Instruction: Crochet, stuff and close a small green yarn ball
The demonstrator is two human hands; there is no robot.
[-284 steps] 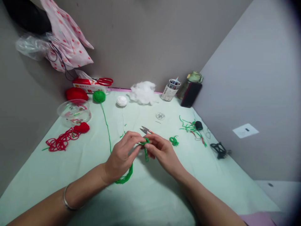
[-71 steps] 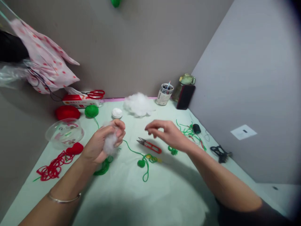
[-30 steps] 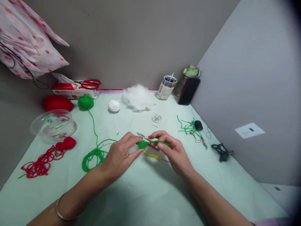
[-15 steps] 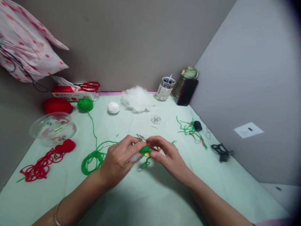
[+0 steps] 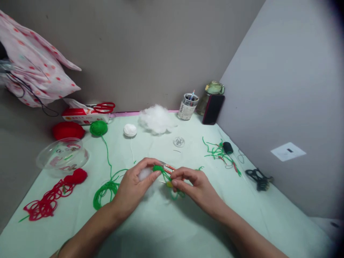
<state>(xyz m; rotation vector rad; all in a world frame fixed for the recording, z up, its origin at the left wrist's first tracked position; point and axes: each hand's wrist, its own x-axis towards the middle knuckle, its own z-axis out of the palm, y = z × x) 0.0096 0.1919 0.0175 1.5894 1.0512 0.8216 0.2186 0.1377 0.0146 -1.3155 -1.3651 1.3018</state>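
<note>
My left hand (image 5: 137, 182) is closed around a small green crocheted piece (image 5: 158, 168), with white stuffing (image 5: 145, 174) showing between thumb and palm. My right hand (image 5: 192, 182), its thumb and forefinger pinched, grips what looks like a crochet hook (image 5: 169, 184) with a yellow handle; its thin metal shaft points left. Green yarn runs from the crocheted piece to the right fingers, and loose loops of green yarn (image 5: 176, 195) hang below them. Behind the fingers lies a small tool with orange-red handles (image 5: 170, 167), probably snips, partly hidden.
Green yarn coils (image 5: 103, 197) and tangled red yarn (image 5: 44, 204) lie left, near a clear plastic bowl (image 5: 44, 159). Farther back are a green ball (image 5: 98, 128), a white ball (image 5: 130, 130) and fluffy stuffing (image 5: 156, 120). Yarn scraps (image 5: 217, 150) and a black clip (image 5: 258, 179) lie right.
My hands have moved apart a little. The yellow-handled hook has come away from the green piece into clearer view, with yarn stretched between. The camera view has tilted slightly up.
</note>
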